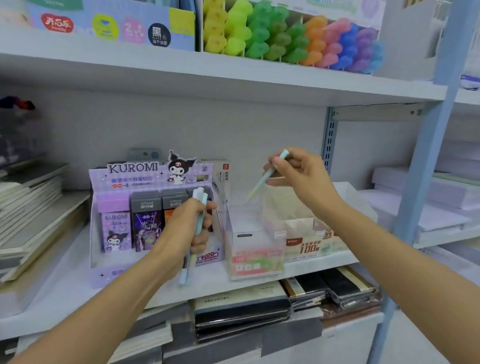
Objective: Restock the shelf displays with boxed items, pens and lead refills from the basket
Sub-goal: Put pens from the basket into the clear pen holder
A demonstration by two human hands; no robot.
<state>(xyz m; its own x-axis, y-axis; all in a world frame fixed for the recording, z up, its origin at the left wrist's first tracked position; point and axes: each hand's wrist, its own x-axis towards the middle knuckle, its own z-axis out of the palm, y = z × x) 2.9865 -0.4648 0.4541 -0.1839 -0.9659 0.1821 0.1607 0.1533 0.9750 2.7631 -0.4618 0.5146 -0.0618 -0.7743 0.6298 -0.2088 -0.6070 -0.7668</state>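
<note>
Gripping a bundle of pens point(186, 274) upright in left hand point(186, 229), near the Kuromi display point(138, 175). Pinching single pen point(261, 183) in right hand point(303, 177), tilted above the clear box point(252, 255).

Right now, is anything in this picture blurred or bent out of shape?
Head view: the wide lens makes the blue post lean; the pen in the right hand smears toward its tip, as do the pens in the left hand; light is soft and even.
</note>
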